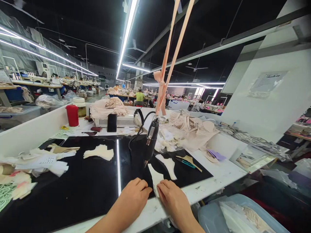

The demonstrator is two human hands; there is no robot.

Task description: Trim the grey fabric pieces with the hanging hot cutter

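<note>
A narrow cream fabric piece point(155, 175) lies at the front edge of the black board. My right hand point(173, 195) is closed on its near end, fingers bunched together. Just left of the piece, my left hand point(137, 194) has its fingers curled and pressed together; whatever they may hold is hidden. Above the piece hangs a black hand-held tool with a pointed metal tip point(151, 139), slung from peach fabric straps point(167, 64). Its tip points down close to the far end of the piece. A second cream piece point(168, 165) rests to the right.
Teal-handled thread snips point(187, 162) lie on the black board point(92, 187). Cream cut pieces point(99, 152) and a scrap pile point(41, 160) are at left. Behind stand a red cup point(72, 116), a phone point(112, 123) and heaped beige fabric point(194, 127). A grey tub point(211, 213) stands lower right.
</note>
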